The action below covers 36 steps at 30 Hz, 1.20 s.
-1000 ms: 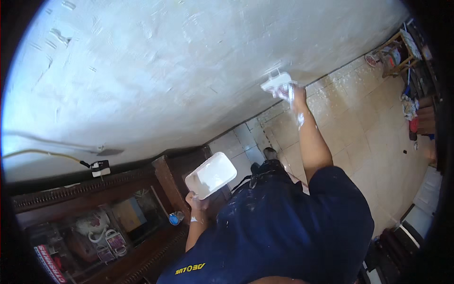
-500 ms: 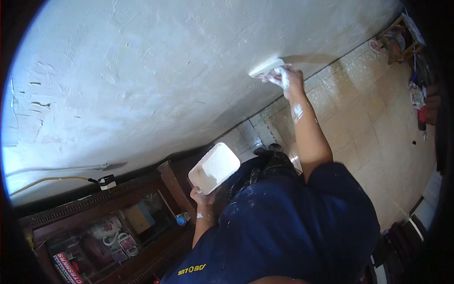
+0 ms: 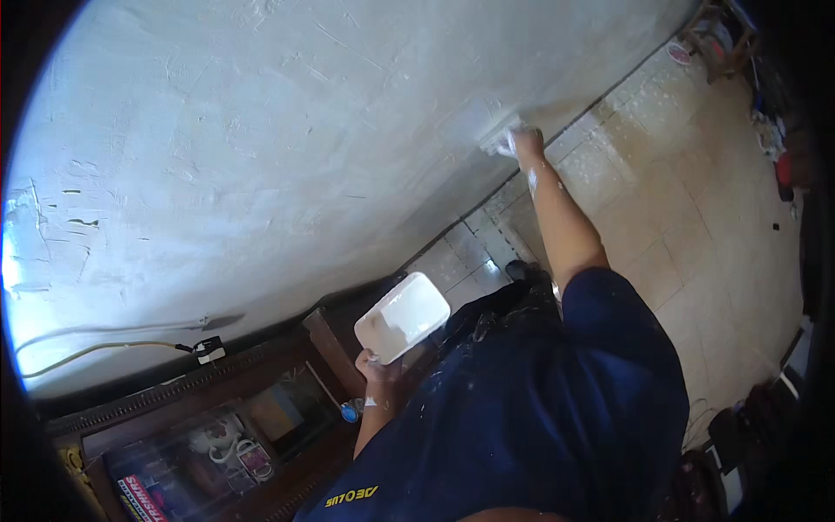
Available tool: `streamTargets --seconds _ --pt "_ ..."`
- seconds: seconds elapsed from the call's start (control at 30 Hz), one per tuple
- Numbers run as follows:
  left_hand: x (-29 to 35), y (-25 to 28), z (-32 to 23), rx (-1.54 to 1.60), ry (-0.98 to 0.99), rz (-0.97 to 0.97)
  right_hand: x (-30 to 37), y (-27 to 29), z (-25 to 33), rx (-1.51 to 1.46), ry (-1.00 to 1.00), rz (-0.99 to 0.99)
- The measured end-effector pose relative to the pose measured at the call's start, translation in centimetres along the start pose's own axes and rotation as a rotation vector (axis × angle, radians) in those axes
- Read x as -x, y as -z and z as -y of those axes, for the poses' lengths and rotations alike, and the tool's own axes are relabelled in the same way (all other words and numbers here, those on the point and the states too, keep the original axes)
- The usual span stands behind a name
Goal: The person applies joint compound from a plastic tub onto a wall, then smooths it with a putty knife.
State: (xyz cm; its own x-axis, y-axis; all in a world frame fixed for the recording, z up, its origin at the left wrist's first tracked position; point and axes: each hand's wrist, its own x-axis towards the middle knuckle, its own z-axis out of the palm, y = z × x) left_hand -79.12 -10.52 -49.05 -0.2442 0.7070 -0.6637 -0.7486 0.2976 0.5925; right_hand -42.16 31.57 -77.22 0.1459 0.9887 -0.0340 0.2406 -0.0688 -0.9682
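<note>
My right hand, smeared with white, presses a wide flat pale scraper to the lower part of the wall. Its fingers are closed round the tool, which is partly blurred and blends with the wall. Close to my body on the left, my left hand grips the near end of a white rectangular tub with rounded corners. The tub is tilted, and whitish paste seems to lie inside. White smears mark both forearms.
Below the wall at left stands a dark wooden cabinet with glass panels, with a white socket box and yellow cable by it. White-spattered tiles cover the floor at right. A wooden stool stands at the far right.
My right hand and the scraper have slid a little down the wall toward the floor, with the wrist turned. The view has tilted slightly; my left hand still holds the tub.
</note>
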Motion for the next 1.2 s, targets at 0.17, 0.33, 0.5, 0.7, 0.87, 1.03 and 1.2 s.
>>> streamTargets --seconds 0.17,0.33,0.5,0.7,0.87,1.03,1.2 --pt "0.5 1.6 1.4 0.061 -0.104 -0.044 0.7 0.0 27.0 -0.181 -0.328 -0.036" --pt "0.4 -0.7 2.0 0.122 -0.134 -0.055 6.6 4.1 33.0 -0.659 -0.217 0.145" --pt "-1.9 1.2 2.5 0.091 -0.137 -0.011 15.2 5.0 29.9 -0.793 -0.352 0.11" --pt "-5.7 -3.3 2.0 0.033 -0.185 0.06 23.3 2.2 31.9 0.169 0.62 0.482" --pt "-8.6 -9.7 1.9 0.022 -0.136 0.038 26.5 -0.9 29.6 0.65 0.863 0.592" --pt "-11.0 -11.8 2.2 0.011 -0.074 -0.11 26.8 -0.1 26.6 0.665 0.97 0.719" --pt "-12.1 -9.4 3.4 0.025 -0.115 -0.136 25.2 5.7 31.2 0.445 0.893 0.695"
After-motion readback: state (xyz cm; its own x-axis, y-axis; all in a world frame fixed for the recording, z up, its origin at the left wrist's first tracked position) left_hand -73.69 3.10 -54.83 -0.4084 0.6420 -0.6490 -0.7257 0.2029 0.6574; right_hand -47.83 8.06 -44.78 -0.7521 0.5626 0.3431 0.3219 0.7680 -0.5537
